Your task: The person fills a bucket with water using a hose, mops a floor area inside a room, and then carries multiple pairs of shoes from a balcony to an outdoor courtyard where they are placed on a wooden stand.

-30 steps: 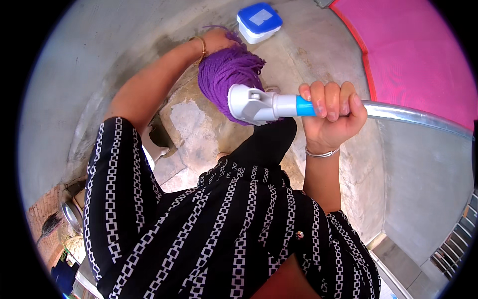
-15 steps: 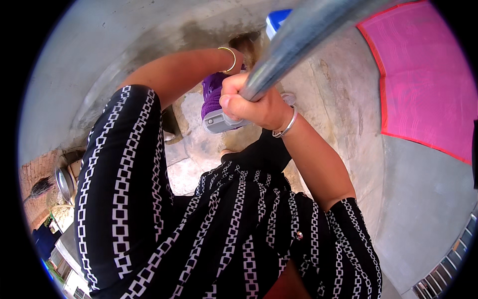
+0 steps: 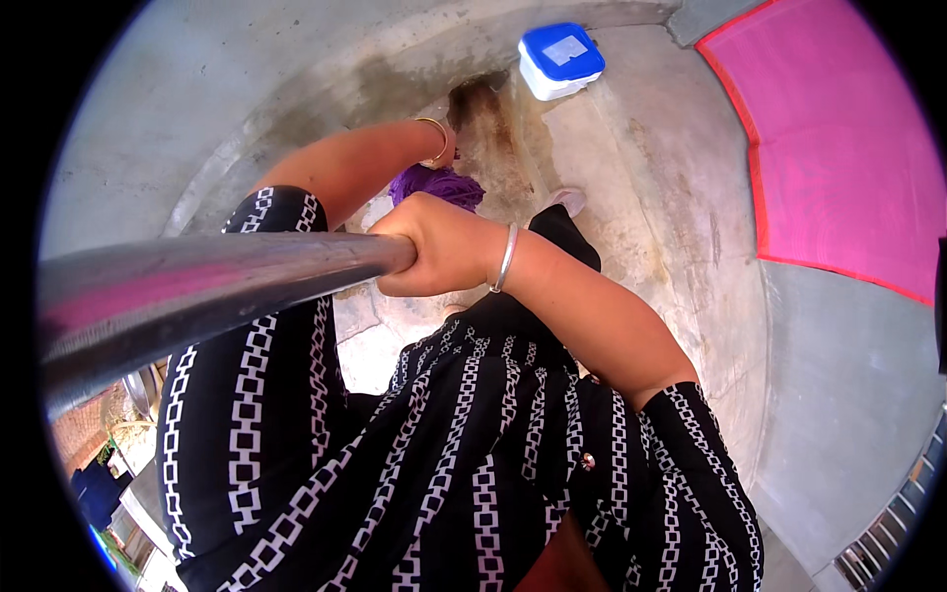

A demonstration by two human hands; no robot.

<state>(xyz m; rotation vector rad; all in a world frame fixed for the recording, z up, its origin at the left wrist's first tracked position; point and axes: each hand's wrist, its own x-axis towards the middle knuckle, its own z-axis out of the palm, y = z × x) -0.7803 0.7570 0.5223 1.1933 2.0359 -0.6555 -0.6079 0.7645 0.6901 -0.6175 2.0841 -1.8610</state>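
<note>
My right hand [image 3: 434, 247] is wrapped round the grey metal handle [image 3: 256, 259] of a mop, which slants out to the left close to the camera. Just beyond that fist shows the mop's purple stringy head [image 3: 439, 185], partly covered by my hand. At the far end of the purple strands, my left hand [image 3: 449, 150] is closed on them, its fingers largely hidden. The grey plate of the mop is out of sight behind my right hand.
A white bucket with a blue lid [image 3: 562, 61] stands on the concrete floor, near the wall. Dark wet staining [image 3: 481, 113] lies beyond my left hand. At the right hangs a pink sheet with red edging [image 3: 838, 148]. Metal bars [image 3: 893, 533] are at lower right.
The mop handle has swung from the upper right over to the left. My right hand has turned with it and moved slightly left and down. The bucket is now uncovered.
</note>
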